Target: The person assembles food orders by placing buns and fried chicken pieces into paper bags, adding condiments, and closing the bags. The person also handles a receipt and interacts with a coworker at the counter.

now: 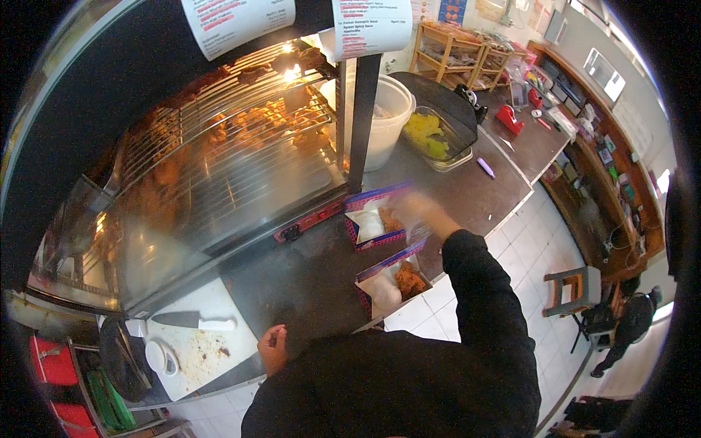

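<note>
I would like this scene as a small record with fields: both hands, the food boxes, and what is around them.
Left hand: loosely curled, beside white rectangular cutting board
Right hand: motion-blurred, at farther open blue-and-pink cardboard box; grip unclear
Nearer box: open, blue-and-pink cardboard, holding brown fried piece and rounded white lump
On board: white-handled steel knife
Beyond boxes: clear rectangular tray with yellow food

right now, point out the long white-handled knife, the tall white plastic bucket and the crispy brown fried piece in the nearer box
Long white-handled knife (187, 320): head view, on the blade
Tall white plastic bucket (385, 139): head view, on its outer wall
Crispy brown fried piece (410, 279): head view, on its upper surface
</note>
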Demonstrator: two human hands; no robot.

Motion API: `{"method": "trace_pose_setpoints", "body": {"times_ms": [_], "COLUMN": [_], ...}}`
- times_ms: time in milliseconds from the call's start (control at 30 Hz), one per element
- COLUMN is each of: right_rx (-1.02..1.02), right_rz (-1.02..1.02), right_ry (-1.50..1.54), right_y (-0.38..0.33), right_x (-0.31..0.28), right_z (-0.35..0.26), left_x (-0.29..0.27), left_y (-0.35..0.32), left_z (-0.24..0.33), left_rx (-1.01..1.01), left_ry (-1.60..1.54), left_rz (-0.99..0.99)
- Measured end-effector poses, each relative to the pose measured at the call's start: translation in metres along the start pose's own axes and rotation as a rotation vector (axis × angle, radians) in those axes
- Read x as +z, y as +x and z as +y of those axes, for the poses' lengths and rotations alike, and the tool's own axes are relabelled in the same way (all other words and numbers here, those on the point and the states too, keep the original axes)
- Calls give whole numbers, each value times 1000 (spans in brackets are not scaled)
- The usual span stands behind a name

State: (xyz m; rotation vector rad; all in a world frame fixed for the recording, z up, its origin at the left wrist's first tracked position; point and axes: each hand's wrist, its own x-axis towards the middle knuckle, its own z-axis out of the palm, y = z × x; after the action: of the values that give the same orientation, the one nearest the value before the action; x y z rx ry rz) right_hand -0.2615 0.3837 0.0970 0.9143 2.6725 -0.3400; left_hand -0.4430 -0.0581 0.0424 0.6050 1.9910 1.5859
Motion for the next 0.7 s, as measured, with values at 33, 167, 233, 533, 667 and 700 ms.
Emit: {"method": "trace_pose_setpoints", "body": {"times_ms": [33, 167, 233, 533, 667, 700], "right_rx": [-65, -39, -5, 64, 67, 55], "right_rz": [47, 183, 209, 182, 238, 297], "right_ry": [1, 131, 232, 358, 474, 381], "right_y": [-5, -21, -14, 14, 10, 7], "right_x": [3, 12, 20, 69, 93, 97], "right_z": [13, 6, 17, 67, 77, 75], "left_x": [0, 1, 2, -7, -9, -7], "left_y": [1, 5, 10, 21, 23, 23], "left_z": [-2, -2, 0, 18, 12, 13], "left_rx": [-11, -20, 7, 17, 24, 31], "left_ry": [-18, -59, -42, -9, -8, -14], "left_rz": [14, 48, 49, 123, 111, 106]}}
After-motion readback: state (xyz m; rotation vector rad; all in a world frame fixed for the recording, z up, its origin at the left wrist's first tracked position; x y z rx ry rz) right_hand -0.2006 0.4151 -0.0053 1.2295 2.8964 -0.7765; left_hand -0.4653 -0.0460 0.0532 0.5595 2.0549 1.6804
